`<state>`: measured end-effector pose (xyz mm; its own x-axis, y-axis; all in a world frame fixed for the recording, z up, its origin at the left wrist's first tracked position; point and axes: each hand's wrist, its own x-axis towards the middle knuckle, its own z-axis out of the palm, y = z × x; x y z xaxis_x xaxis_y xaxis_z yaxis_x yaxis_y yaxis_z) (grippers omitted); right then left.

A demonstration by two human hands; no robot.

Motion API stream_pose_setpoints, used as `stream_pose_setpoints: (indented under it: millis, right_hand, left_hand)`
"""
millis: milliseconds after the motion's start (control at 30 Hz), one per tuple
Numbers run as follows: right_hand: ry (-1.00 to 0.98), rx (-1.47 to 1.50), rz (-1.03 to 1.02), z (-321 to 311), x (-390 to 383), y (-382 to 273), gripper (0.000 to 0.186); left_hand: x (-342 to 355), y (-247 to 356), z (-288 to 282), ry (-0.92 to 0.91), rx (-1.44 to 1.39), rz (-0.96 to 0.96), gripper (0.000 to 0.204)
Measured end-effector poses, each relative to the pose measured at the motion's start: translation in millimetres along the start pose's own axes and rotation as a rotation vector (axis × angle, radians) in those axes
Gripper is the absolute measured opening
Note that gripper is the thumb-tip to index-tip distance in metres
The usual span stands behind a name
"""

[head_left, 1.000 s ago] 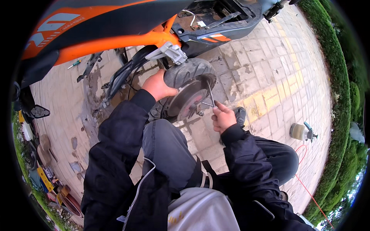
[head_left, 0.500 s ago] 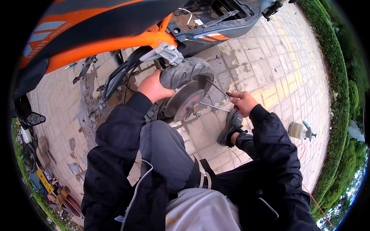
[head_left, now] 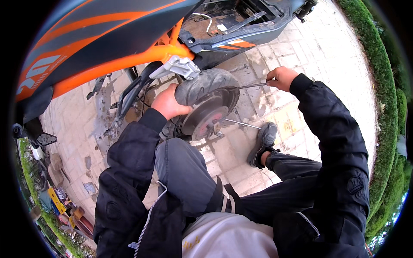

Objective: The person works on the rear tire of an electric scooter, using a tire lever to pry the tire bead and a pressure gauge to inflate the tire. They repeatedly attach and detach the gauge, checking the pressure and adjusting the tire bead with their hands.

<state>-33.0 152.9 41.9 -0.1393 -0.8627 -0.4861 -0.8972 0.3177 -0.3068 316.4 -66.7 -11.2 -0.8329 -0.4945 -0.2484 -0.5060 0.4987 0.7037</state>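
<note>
A black scooter tyre [head_left: 207,84] sits around a dark hub wheel [head_left: 206,115] with a reddish centre. My left hand [head_left: 169,102] grips the tyre's left side, thumb on the sidewall, its other fingers hidden behind. In my right hand [head_left: 282,78], closed around its outer end, is a thin metal tyre lever [head_left: 254,86]. The lever lies nearly level, and its far end meets the tyre's edge at the rim. A second metal rod [head_left: 243,123] sticks out from the lower right side of the wheel toward my shoe [head_left: 266,139].
Over the wheel stands the scooter's orange frame [head_left: 129,64] with a grey metal bracket [head_left: 180,67]. Black cables and a swingarm-like part [head_left: 129,94] lie left of the wheel. Paving [head_left: 309,56] surrounds it, with a hedge [head_left: 378,107] on the right. Boxes and tools [head_left: 58,200] stand far left.
My right hand has moved away from me and slightly right, swinging the lever from a slant to nearly level. My left hand stays on the tyre.
</note>
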Motion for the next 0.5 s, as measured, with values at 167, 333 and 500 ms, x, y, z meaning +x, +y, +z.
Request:
stream_pose_setpoints:
  millis: [167,333,500]
  right_hand:
    - [0.023,-0.149,-0.019,-10,15,11,0.018]
    - [0.038,-0.249,-0.010,-13,25,15,0.017]
    - [0.052,-0.246,-0.086,-18,32,20,0.016]
  left_hand:
    - [1,-4,4,0.013,-0.053,0.023,0.076]
    - [1,-3,4,0.004,-0.044,0.027,0.076]
    - [0,-2,4,0.008,-0.065,0.034,0.077]
